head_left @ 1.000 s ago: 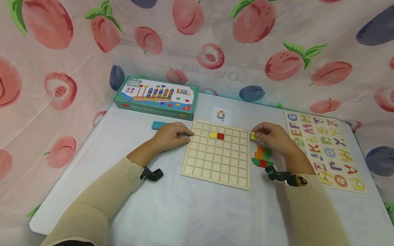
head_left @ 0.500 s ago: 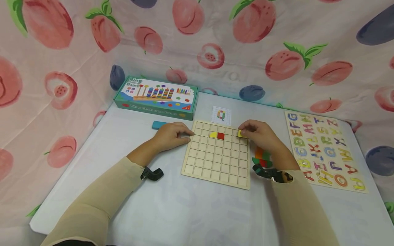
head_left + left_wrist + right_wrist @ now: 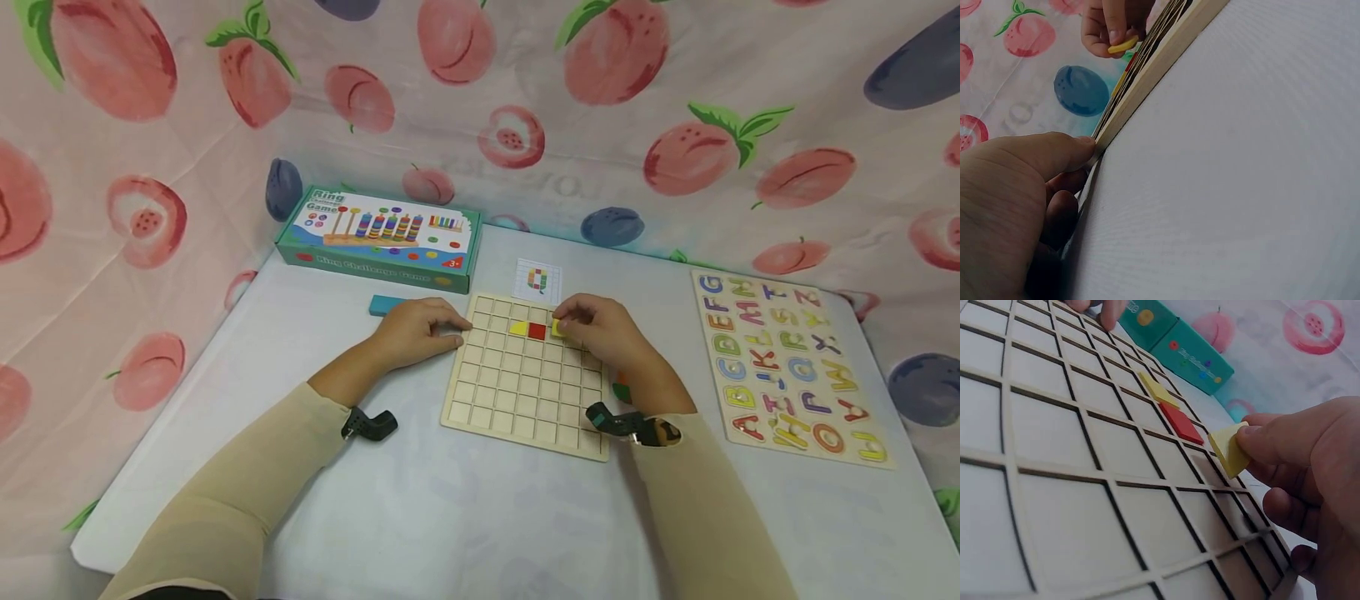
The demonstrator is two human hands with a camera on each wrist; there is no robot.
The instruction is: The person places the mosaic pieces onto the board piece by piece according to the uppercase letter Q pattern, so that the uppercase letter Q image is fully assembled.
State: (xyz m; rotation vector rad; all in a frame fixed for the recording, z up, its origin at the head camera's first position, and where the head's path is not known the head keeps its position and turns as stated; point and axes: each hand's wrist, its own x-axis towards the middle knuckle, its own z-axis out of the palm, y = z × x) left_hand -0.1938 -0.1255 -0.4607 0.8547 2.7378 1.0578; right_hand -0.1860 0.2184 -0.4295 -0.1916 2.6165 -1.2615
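Note:
In the head view a square wooden grid board point(image 3: 517, 390) lies on the table. A yellow piece with a curved edge point(image 3: 519, 329) and a red square tile point(image 3: 537, 332) sit side by side in its second row from the far edge. My right hand point(image 3: 606, 332) pinches a small yellow tile point(image 3: 1227, 450) between thumb and fingers, tilted, close over the grid just right of the red one. At the board's left edge rests my left hand point(image 3: 416, 336), its thumb point(image 3: 1075, 149) and forefinger touching the rim with a gap between them.
A small card with a coloured pattern point(image 3: 537, 281) lies beyond the board. Behind left stand a green Ring Challenge Game box point(image 3: 378, 237) and a blue block point(image 3: 385, 305). An alphabet board point(image 3: 795, 367) lies at right. A green piece point(image 3: 621, 392) shows partly behind my right wrist.
My right hand has carried the yellow tile leftward from beside the board to over the grid, near the red tile. My left hand has stayed at the board's edge.

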